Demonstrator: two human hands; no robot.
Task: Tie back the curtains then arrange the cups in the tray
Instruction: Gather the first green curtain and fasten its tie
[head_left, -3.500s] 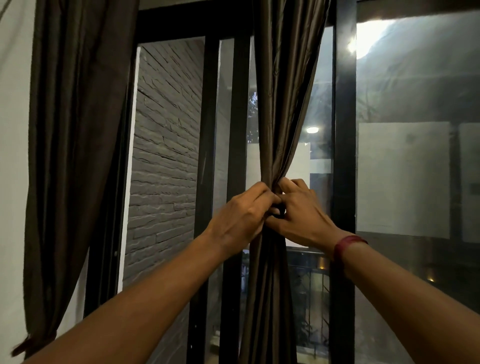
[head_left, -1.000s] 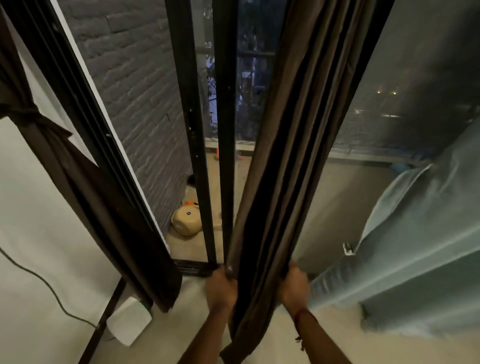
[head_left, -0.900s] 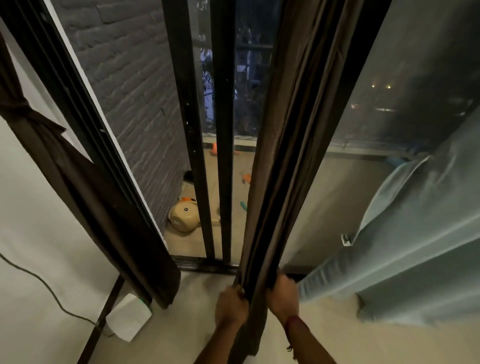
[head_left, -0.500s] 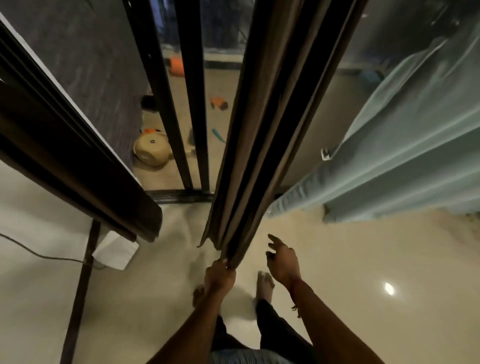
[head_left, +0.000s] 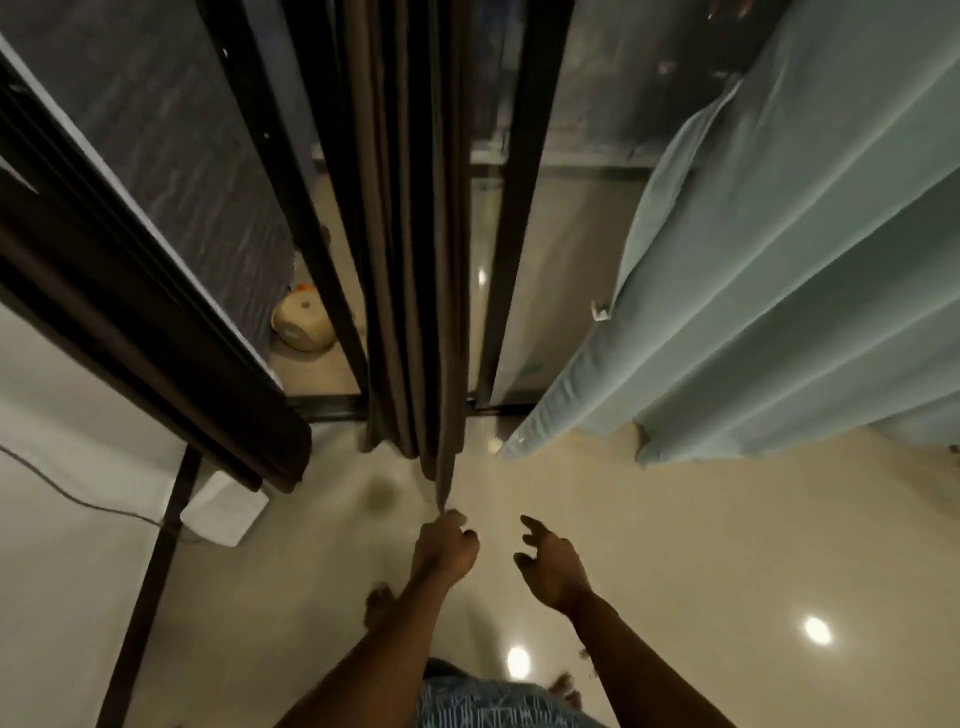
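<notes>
A dark brown curtain (head_left: 410, 260) hangs gathered in narrow folds in front of the black window frame, its hem just above the floor. My left hand (head_left: 445, 545) pinches the lowest tip of that hem between closed fingers. My right hand (head_left: 550, 564) hovers to the right of it with fingers spread, holding nothing. A second brown curtain (head_left: 156, 322) hangs at the left against the wall. No cups or tray are in view.
A pale green cloth (head_left: 769, 270) drapes down at the right. A white box (head_left: 223, 512) and a cable lie by the left wall beside a black post (head_left: 150, 587). Behind the glass sits a round yellow object (head_left: 304, 325). The floor is glossy beige tile.
My hands slid from the tie at mid-height down the curtain to its hem. My right hand let go and opened; my left keeps only the tip. The view tilted down.
</notes>
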